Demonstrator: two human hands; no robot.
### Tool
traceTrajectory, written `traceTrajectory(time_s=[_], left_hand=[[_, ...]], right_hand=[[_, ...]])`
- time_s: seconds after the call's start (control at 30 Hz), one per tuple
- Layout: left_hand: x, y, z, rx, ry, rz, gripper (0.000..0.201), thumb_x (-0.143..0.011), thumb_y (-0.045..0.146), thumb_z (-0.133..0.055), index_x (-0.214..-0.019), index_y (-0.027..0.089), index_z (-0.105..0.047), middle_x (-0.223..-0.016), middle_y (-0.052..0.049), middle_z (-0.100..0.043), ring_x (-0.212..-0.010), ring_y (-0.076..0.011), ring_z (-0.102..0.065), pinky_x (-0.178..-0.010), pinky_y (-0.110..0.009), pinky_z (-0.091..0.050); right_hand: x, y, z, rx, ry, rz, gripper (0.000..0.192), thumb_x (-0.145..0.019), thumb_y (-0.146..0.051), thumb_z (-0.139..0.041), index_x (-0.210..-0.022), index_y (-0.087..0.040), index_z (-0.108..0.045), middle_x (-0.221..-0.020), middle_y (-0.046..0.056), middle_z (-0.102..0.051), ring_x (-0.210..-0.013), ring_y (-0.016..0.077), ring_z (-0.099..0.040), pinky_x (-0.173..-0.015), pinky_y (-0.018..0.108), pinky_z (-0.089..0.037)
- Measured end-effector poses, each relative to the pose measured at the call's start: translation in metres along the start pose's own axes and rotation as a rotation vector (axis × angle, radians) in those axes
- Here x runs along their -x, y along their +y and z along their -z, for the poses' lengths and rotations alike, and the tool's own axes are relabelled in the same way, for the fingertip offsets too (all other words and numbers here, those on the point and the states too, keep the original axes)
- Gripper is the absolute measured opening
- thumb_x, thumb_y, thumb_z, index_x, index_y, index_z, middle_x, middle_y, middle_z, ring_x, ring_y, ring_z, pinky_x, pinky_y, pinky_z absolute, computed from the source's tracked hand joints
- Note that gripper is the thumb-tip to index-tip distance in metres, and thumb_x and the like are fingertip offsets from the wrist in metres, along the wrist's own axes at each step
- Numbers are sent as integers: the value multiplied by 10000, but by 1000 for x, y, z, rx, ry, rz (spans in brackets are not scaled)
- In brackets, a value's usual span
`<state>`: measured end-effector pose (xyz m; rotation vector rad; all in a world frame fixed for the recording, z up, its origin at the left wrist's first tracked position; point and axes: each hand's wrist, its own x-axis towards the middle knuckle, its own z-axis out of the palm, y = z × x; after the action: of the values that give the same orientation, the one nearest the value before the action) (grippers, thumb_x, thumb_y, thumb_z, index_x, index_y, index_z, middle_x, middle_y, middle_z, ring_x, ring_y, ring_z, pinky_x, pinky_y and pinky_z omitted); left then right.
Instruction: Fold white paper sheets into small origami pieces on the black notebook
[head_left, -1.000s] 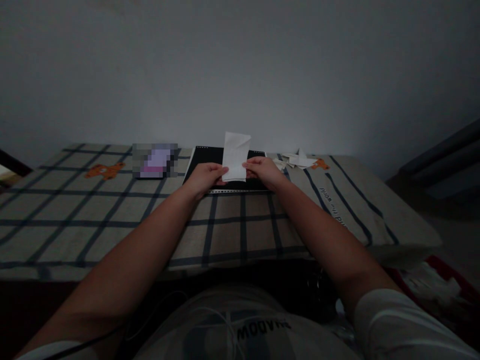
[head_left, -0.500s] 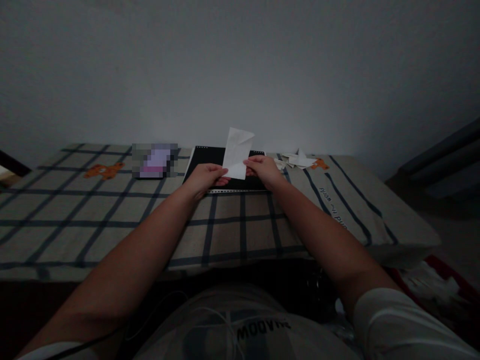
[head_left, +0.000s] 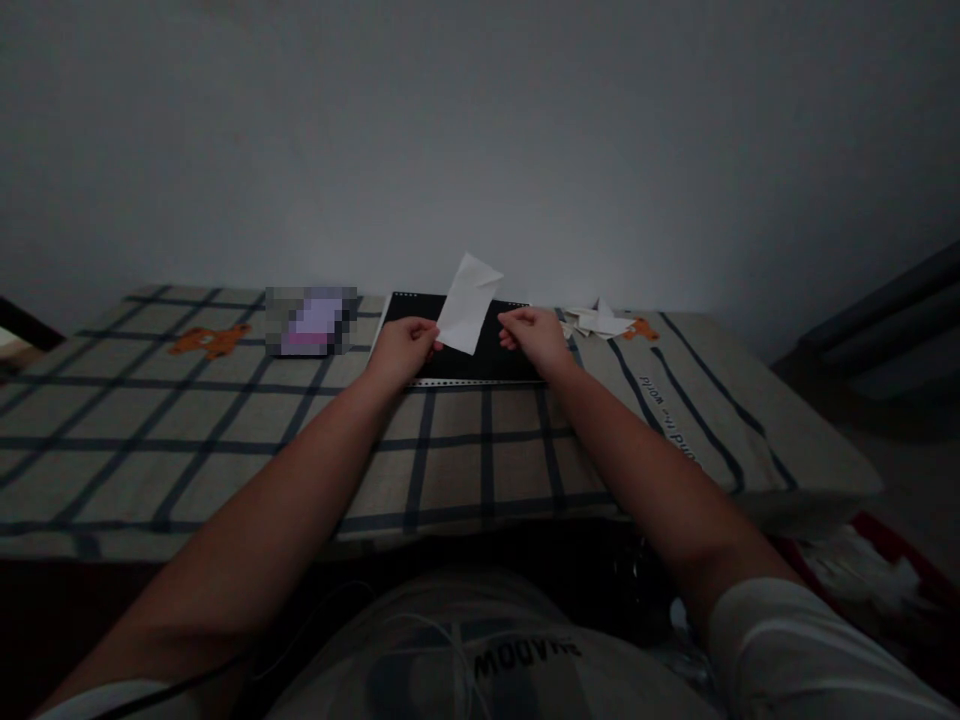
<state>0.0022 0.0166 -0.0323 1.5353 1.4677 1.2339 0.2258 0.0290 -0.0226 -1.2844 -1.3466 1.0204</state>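
Your left hand (head_left: 405, 345) pinches white paper (head_left: 466, 302) by lower corner, tilted above black notebook (head_left: 457, 340). Your right hand (head_left: 531, 335) loosely curled beside paper, holding nothing.

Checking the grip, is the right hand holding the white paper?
No, the right hand is beside the paper, apart from it; only the left hand pinches its lower corner.

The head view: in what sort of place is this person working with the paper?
Probably a room at home, dimly lit. A checked cloth with orange bear figures covers the surface against a plain wall. On it lie a black notebook and folded paper pieces; the left hand holds a white sheet.
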Motion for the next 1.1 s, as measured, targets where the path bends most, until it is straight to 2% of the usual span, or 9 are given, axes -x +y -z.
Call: traceTrajectory(time_s=[0.1,0.2,0.27,0.37,0.43,0.53,0.67,0.83,1.1], left_hand=[[2,1,3,-168,2,-108,187,-808,298,-644,-891,170,-752,-673,-22,-695,-602,-164,-587,-581,-260,-421],[11,7,2,-289,-74,-204,211,-782,312,-627,-867,182,-771,-664,-11,-682,-639,-177,-594,-594,-267,-398],[17,10,-1,-314,-130,-258,226,-774,314,-602,-847,182,-770,-635,3,-651,-607,-165,-555,-586,-266,-381],[21,12,-2,-336,-149,-338,249,-773,342,-592,-844,179,-766,-598,20,-586,-580,-154,-502,-582,-271,-356],[20,13,-1,-358,-129,-398,244,-770,347,-600,-841,179,-763,-633,10,-588,-619,-163,-512,-607,-279,-368],[19,16,1,-381,-83,-456,200,-764,326,-618,-808,183,-750,-771,-27,-650,-746,-187,-561,-694,-287,-417],[19,19,0,-268,-103,-358,240,-820,367,-626,-891,181,-761,-888,-45,-724,-817,-195,-607,-759,-290,-459],[21,17,-5,-143,-142,-276,296,-844,426,-660,-949,177,-782,-896,-51,-765,-806,-192,-647,-743,-284,-479],[18,15,-3,-71,-59,-187,245,-807,368,-695,-901,163,-792,-884,-60,-774,-824,-207,-669,-739,-283,-505]], right_hand=[[3,-3,8,290,104,414,117,-946,-273,-627,-902,-195,-703,-832,49,-700,-802,188,-637,-795,331,-507],[14,-14,10,670,-7,755,204,-989,-297,-566,-1025,-205,-744,-1042,106,-712,-1056,263,-600,-974,421,-419],[22,-21,6,871,-44,865,255,-1016,-312,-527,-1110,-230,-750,-1161,115,-696,-1165,293,-551,-1023,462,-354],[28,-24,-3,974,-83,932,264,-1015,-333,-547,-1164,-252,-750,-1279,100,-682,-1264,307,-496,-1074,499,-263],[27,-20,-8,974,-143,919,251,-1018,-329,-548,-1119,-255,-765,-1174,87,-731,-1209,289,-526,-1066,498,-249],[19,-11,-10,902,-189,808,224,-1003,-296,-569,-1022,-243,-786,-1047,79,-768,-1092,267,-573,-1026,475,-284],[11,-4,-9,690,-231,666,172,-942,-267,-624,-953,-212,-787,-994,71,-770,-987,237,-617,-947,394,-382],[11,-4,-13,457,-284,520,175,-917,-284,-611,-893,-208,-767,-948,44,-762,-906,202,-645,-846,314,-452],[2,-7,-4,396,-284,420,130,-849,-250,-647,-812,-204,-762,-904,40,-758,-881,198,-649,-821,314,-475]])
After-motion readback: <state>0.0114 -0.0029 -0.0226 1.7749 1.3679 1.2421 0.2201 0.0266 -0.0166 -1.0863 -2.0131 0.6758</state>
